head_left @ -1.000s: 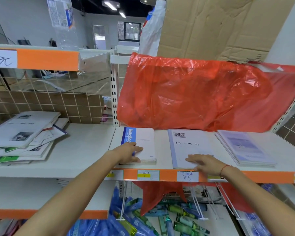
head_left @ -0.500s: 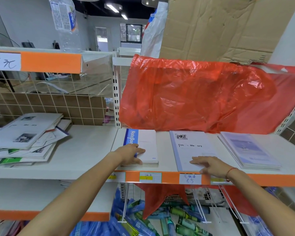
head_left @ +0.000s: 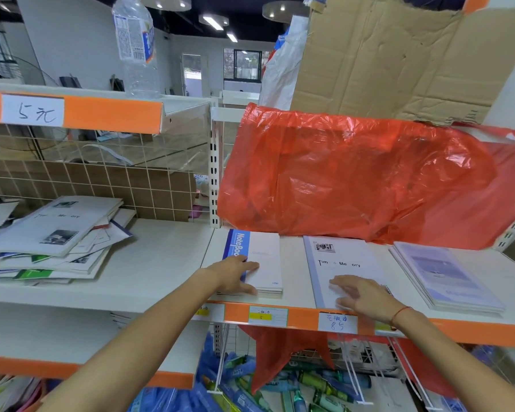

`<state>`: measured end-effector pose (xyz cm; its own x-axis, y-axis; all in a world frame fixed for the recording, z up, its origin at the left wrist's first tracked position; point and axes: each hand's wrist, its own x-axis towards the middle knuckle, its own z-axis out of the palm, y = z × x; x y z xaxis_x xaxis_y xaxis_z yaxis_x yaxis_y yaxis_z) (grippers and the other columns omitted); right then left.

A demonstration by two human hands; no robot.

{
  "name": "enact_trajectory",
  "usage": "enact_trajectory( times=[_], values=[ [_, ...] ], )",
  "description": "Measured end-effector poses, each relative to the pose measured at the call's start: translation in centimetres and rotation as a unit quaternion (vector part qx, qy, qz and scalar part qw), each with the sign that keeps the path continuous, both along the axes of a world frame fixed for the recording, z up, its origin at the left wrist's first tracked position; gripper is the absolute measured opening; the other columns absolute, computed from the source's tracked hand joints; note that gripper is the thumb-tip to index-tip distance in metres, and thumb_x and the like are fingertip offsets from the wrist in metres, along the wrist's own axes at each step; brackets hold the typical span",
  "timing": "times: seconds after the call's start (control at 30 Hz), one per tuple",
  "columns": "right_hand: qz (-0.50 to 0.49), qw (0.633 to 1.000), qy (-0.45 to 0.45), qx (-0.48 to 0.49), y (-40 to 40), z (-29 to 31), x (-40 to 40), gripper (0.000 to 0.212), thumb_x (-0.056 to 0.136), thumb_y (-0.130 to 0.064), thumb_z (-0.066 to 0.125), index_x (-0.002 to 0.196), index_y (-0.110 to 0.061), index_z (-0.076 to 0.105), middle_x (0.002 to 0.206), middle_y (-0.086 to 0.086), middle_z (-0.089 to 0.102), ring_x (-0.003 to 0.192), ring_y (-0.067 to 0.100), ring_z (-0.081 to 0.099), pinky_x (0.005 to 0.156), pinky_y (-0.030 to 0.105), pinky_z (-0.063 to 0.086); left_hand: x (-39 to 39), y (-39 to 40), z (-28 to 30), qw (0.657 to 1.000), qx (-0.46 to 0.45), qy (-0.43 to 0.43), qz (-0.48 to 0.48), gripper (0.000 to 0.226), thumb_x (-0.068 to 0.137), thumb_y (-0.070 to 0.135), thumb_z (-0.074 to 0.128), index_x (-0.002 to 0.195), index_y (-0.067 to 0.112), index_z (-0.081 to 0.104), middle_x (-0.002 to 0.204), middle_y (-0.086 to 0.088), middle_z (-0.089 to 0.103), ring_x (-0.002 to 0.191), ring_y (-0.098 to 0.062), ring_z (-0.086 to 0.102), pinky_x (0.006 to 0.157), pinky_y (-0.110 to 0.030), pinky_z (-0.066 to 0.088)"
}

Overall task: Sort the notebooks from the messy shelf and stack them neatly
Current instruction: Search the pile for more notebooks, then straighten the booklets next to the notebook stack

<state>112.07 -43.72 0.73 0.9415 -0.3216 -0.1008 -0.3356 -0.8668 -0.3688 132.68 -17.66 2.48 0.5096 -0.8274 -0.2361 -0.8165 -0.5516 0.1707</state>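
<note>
At centre frame the left hand lies flat, fingers straight, on the blue-spined notebook stack, apparently squaring it. The right hand rests open on the white notebook. The messy pile waits at left.

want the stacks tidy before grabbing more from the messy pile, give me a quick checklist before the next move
1. Left hand flat on the blue-spine NoteBook stack, fingers straight: ok.
2. Right hand flat on the Time Memory stack: ok.
3. NoteBook stack edges aligned: ok, though its lower layers are partly hidden.
4. Third stack on the right squared: not ok, covers slightly fanned.
5. Messy pile on the left shelf sorted: not ok, notebooks still lie askew.
6. Red plastic bag clear of the stacks: not ok, it overhangs their back edges.
</note>
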Motion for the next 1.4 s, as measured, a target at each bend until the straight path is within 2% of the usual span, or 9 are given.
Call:
enact_trajectory(
  times=[0.17,0.53,0.63,0.73,0.87,0.97,1.13,1.27,1.4],
  values=[
    [0.072,0.996,-0.03,-0.036,3.7,1.1,3.8,0.048,0.093,-0.035,0.054,0.139,-0.033,0.04,0.149,-0.009,0.033,0.137,0.013,0.032,0.113,0.05,0.02,-0.1,2.9,1.1,0.997,-0.049,-0.025,0.057,0.069,0.093,0.054,0.045,0.15,0.025,0.02,0.157,-0.005,0.016,0.143,-0.023,0.017,0.112,-0.042,0.029],
    [0.253,0.955,-0.127,-0.084,18.5,4.2,16.1,0.047,0.093,-0.038,0.053,0.137,-0.027,0.044,0.146,-0.005,0.04,0.137,0.014,0.031,0.114,0.044,0.019,3.8,20.4,2.0,0.962,-0.084,-0.126,0.228,0.055,0.099,0.041,0.041,0.146,0.016,0.03,0.151,-0.011,0.03,0.135,-0.027,0.034,0.107,-0.038,0.034],
    [0.275,0.947,-0.126,-0.108,23.5,4.6,19.2,0.055,0.091,-0.049,0.043,0.141,-0.026,0.039,0.149,-0.003,0.035,0.14,0.012,0.026,0.115,0.043,0.015,5.9,26.0,2.0,0.944,-0.096,-0.18,0.26,0.05,0.098,0.039,0.042,0.14,0.014,0.038,0.139,-0.011,0.043,0.122,-0.028,0.045,0.099,-0.038,0.04],
    [0.285,0.939,-0.148,-0.126,28.5,4.7,22.4,0.063,0.09,-0.056,0.035,0.143,-0.022,0.036,0.15,0.001,0.034,0.14,0.015,0.026,0.115,0.038,0.018,8.7,31.5,1.9,0.93,-0.096,-0.213,0.282,0.046,0.097,0.035,0.043,0.137,0.012,0.041,0.136,-0.011,0.045,0.122,-0.028,0.044,0.097,-0.038,0.039],
    [0.276,0.94,-0.169,-0.108,35.5,5.1,26.9,0.056,0.095,-0.035,0.05,0.144,-0.012,0.034,0.148,0.009,0.038,0.135,0.023,0.034,0.112,0.033,0.023,13.3,39.0,2.0,0.911,-0.059,-0.252,0.322,0.038,0.095,0.031,0.044,0.128,0.011,0.046,0.127,-0.011,0.051,0.119,-0.028,0.046,0.093,-0.037,0.036],
    [0.282,0.934,-0.193,-0.103,40.8,5.1,30.3,0.056,0.095,-0.031,0.051,0.143,-0.008,0.033,0.147,0.011,0.038,0.133,0.025,0.036,0.11,0.034,0.025,16.7,44.3,2.1,0.899,-0.037,-0.255,0.354,0.036,0.092,0.027,0.046,0.123,0.009,0.047,0.126,-0.012,0.051,0.117,-0.03,0.046,0.092,-0.038,0.037],
    [0.267,0.928,-0.195,-0.17,47.6,3.7,34.9,0.065,0.092,-0.045,0.051,0.139,-0.003,0.035,0.141,0.014,0.042,0.13,0.027,0.038,0.106,0.035,0.028,21.0,51.4,1.2,0.892,0.028,-0.261,0.369,0.046,0.094,0.031,0.046,0.133,0.01,0.035,0.134,-0.011,0.04,0.125,-0.028,0.038,0.1,-0.037,0.037],
    [0.246,0.931,-0.145,-0.228,50.5,3.3,37.8,0.081,0.09,-0.057,0.044,0.146,-0.005,0.019,0.151,0.012,0.027,0.139,0.026,0.023,0.114,0.04,0.02,24.3,54.3,0.8,0.901,0.047,-0.215,0.375,0.069,0.095,0.033,0.049,0.147,0.007,0.012,0.152,-0.015,0.02,0.139,-0.031,0.021,0.113,-0.041,0.024],
    [0.221,0.942,-0.087,-0.239,51.0,3.0,39.3,0.082,0.092,-0.054,0.043,0.148,-0.005,0.011,0.153,0.012,0.022,0.141,0.027,0.019,0.115,0.043,0.015,27.3,55.4,0.5,0.907,0.097,-0.194,0.361,0.084,0.094,0.04,0.049,0.15,0.008,-0.004,0.157,-0.011,0.007,0.144,-0.029,0.01,0.116,-0.045,0.013]
  ],
)
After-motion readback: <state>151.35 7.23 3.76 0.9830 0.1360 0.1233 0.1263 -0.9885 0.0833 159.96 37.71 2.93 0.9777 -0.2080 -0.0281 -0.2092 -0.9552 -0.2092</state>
